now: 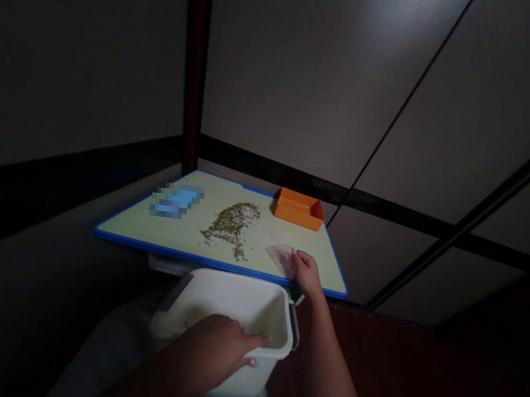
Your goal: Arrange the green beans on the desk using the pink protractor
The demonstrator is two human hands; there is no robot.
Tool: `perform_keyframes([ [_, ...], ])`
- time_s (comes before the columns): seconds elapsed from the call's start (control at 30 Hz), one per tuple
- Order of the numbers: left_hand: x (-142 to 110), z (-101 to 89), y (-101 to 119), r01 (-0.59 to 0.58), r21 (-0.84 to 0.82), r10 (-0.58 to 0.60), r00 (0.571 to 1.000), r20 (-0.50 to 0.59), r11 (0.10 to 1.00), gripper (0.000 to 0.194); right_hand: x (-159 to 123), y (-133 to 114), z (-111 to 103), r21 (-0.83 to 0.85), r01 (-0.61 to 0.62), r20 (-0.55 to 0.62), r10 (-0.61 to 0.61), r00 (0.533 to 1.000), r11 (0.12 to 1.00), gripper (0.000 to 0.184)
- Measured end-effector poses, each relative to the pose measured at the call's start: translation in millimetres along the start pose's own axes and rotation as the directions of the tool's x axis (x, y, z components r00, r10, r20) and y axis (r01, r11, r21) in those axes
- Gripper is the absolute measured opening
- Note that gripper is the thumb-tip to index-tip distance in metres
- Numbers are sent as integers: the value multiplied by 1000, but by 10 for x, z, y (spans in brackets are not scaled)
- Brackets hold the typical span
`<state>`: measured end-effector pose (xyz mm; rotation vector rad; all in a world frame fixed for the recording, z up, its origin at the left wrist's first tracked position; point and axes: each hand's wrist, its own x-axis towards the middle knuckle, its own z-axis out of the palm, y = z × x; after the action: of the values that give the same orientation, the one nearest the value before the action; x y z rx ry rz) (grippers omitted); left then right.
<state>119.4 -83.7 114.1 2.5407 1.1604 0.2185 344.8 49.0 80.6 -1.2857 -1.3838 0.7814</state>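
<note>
My right hand (306, 272) pinches a clear, fan-shaped plastic piece (281, 258) with pinkish marks, possibly a protractor, low over the right front of the pale board (162, 234). To its left, small green grains like mung beans (233, 220) lie scattered, with paler bits among them. My left hand (220, 352) is closed over the near rim of a white plastic bin (234, 282), one finger along the rim and another outside the wall. Some small bits show inside the bin; the hand hides part of its floor.
An orange open box (300, 211) stands at the board's back right corner. A blurred-out blue item (177, 201) lies on its left side. The bin sits just below the board's blue front edge, by my lap. Wall panels (297, 98) rise behind; dark red floor (417, 375) lies right.
</note>
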Motion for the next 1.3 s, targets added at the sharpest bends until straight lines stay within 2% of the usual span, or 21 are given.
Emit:
perform_keyframes([
  [0.17, 87, 169, -36, 31, 141, -33, 999, 8, 990, 33, -2, 15, 1, 14, -9, -4, 9, 1000, 1000, 45],
  [0.37, 177, 384, -88, 13, 190, -11, 1000, -14, 982, 30, 44, 41, 17, -6, -17, 11, 17, 1000, 1000, 46],
  [0.5, 178, 396, -72, -4, 181, 16, 997, -69, 983, 26, 124, 37, 42, -35, -2, 79, 4, 997, 999, 46],
  [0.63, 134, 307, -83, -2, 141, 27, 985, -171, 990, 33, 155, -14, 165, 0, 52, 124, -52, 991, 999, 47],
  [0.73, 127, 188, -231, 105, 131, -60, 949, -308, 986, 37, 131, -66, 328, 54, 11, 126, -18, 992, 998, 49],
  [0.83, 148, 103, -501, 288, 138, -200, 873, -445, 948, 48, 87, -109, 475, 71, -44, 170, 32, 985, 996, 50],
  [0.9, 161, 108, -680, 389, 133, -277, 819, -502, 912, 60, 57, -121, 528, 55, -35, 174, 25, 984, 998, 49],
  [0.97, 166, 162, -805, 455, 124, -326, 778, -538, 882, 69, 30, -113, 539, 13, 27, 140, -29, 990, 1000, 46],
  [1.03, 163, 244, -866, 488, 129, -342, 754, -560, 863, 78, 10, -90, 521, -54, 113, 82, -108, 991, 992, 42],
  [1.17, 155, 360, -910, 477, 170, -321, 774, -545, 862, 81, 6, -34, 466, -106, 204, -47, -210, 977, 973, 32],
  [1.3, 163, 351, -1000, 466, 199, -312, 798, -516, 862, 79, 37, -14, 439, 19, 146, -123, -142, 982, 989, 28],
])
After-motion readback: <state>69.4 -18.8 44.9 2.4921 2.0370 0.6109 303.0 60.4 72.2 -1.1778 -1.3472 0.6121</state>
